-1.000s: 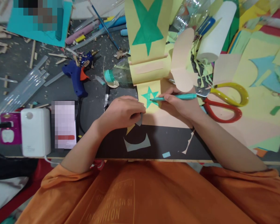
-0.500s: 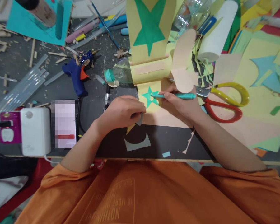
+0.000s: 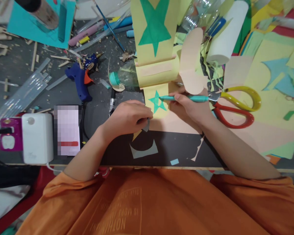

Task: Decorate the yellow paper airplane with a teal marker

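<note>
My right hand (image 3: 186, 101) is closed round a teal felt-tip marker (image 3: 198, 98), its tip at a small green star (image 3: 154, 100) on yellow paper (image 3: 149, 93). A pale patch shows in the middle of that star. My left hand (image 3: 131, 116) has its fingers curled at the left edge of the paper; what they pinch, if anything, is hidden. Grey and yellow scraps poke out beneath it. Beyond my hands, the yellow sheet wraps over a clear plastic bottle (image 3: 128, 75) with a teal cap and carries a large green star (image 3: 155, 27).
Scissors (image 3: 240, 94) with yellow and red handles lie right of my right hand. A blue glue gun (image 3: 79, 80), glue sticks (image 3: 26, 94), a phone (image 3: 68, 130) and a white power adapter (image 3: 38, 138) are on the left. A white roll (image 3: 227, 32) stands behind.
The marker and my right hand have shifted slightly right, and the pale patch in the small star looks smaller. The upper yellow paper has slid a little left. My left hand stays put.
</note>
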